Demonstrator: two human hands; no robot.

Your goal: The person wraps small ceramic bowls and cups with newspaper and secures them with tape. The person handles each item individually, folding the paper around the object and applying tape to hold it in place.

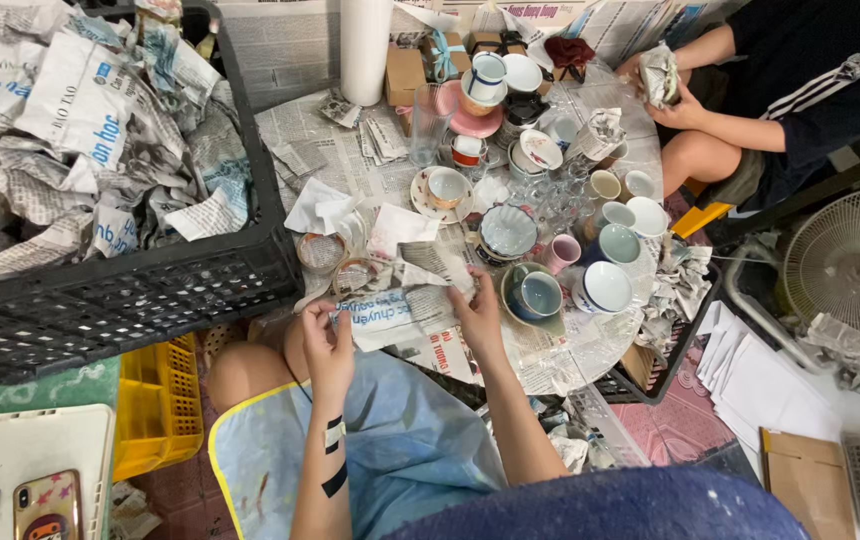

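Note:
My left hand [327,345] and my right hand [477,312] each pinch an end of a crumpled sheet of newspaper [400,300], held over my lap at the near edge of the round table [590,345]. Just past the sheet lie two rolls of clear tape [322,251]. A blue cup on a saucer [535,296] stands right beside my right hand. Several more cups, saucers and small glasses [550,190] crowd the table top.
A black plastic crate [140,290] full of crumpled newspaper fills the left. A yellow crate [160,400] and a phone [47,505] lie below it. Another person [750,110] sits opposite, holding a paper-wrapped item. A white fan [855,265] stands at right.

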